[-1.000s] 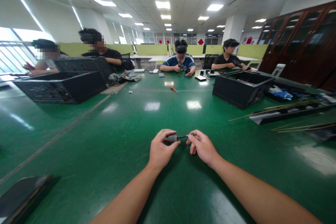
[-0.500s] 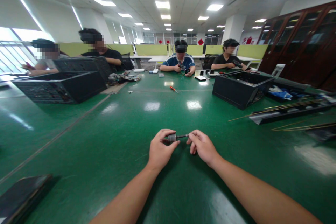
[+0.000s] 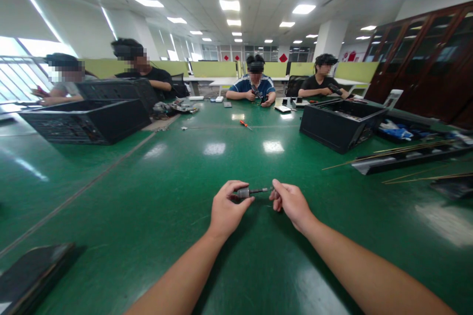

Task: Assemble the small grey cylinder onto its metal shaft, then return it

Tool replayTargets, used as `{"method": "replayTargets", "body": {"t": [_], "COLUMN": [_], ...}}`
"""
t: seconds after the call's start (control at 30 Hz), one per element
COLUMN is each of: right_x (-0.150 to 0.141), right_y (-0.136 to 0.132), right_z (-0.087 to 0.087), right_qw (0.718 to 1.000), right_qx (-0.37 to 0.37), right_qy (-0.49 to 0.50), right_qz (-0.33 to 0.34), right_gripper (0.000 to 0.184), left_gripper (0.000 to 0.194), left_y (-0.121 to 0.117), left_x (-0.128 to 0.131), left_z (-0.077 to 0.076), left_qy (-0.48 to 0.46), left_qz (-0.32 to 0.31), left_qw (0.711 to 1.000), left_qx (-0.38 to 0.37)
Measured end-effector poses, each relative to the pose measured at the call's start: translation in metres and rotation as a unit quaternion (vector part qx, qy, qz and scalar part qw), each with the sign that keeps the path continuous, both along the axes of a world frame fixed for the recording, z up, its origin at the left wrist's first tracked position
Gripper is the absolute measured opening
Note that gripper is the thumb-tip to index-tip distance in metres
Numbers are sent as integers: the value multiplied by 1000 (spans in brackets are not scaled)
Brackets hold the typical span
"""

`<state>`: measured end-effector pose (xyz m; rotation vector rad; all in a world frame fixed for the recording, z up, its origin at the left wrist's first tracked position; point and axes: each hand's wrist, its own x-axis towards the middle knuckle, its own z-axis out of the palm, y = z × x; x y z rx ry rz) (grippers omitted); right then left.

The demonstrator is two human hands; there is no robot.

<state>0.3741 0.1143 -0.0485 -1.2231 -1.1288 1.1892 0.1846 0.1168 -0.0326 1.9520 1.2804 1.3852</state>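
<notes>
Ctr frame: L hand (image 3: pixel 226 206) clamped grey metal cylinder (image 3: pixel 243 193) w/ dark shaft (image 3: pixel 257 191); R hand (image 3: pixel 291 202) pinched tiny grey piece (image 3: pixel 271 188).

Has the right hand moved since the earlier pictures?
Yes: the right hand has moved slightly rightward, judged against the orange screwdriver lying on the green table.

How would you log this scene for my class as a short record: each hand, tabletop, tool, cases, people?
Left hand: holds a grey cylindrical part with a thin shaft
Right hand: fingertips just off the shaft's end; anything pinched is too small to identify
Tabletop: green, glossy
Tool: orange-handled screwdriver, beyond the hands
Cases: black, one at left, one at right
People: four, across the table
</notes>
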Motion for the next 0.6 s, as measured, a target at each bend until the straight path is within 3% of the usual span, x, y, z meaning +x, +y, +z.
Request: {"method": "replayTargets", "body": {"t": [0.27, 0.43, 0.6], "right_x": [2, 2, 1], "right_y": [2, 4, 10], "right_z": [0, 1, -5], "right_qw": [993, 990, 986], "right_qx": [-22, -28, -15], "right_qy": [117, 138, 166], "right_qz": [-26, -22, 1], "right_gripper": [56, 56, 51], "left_gripper": [31, 43, 52], "left_y": [1, 6, 10], "left_x": [2, -1, -17], "left_z": [-1, -2, 8], "left_qy": [-31, -26, -72], "left_qz": [-2, 37, 62], "left_qw": [998, 994, 987], "left_qx": [-61, -104, -131]}}
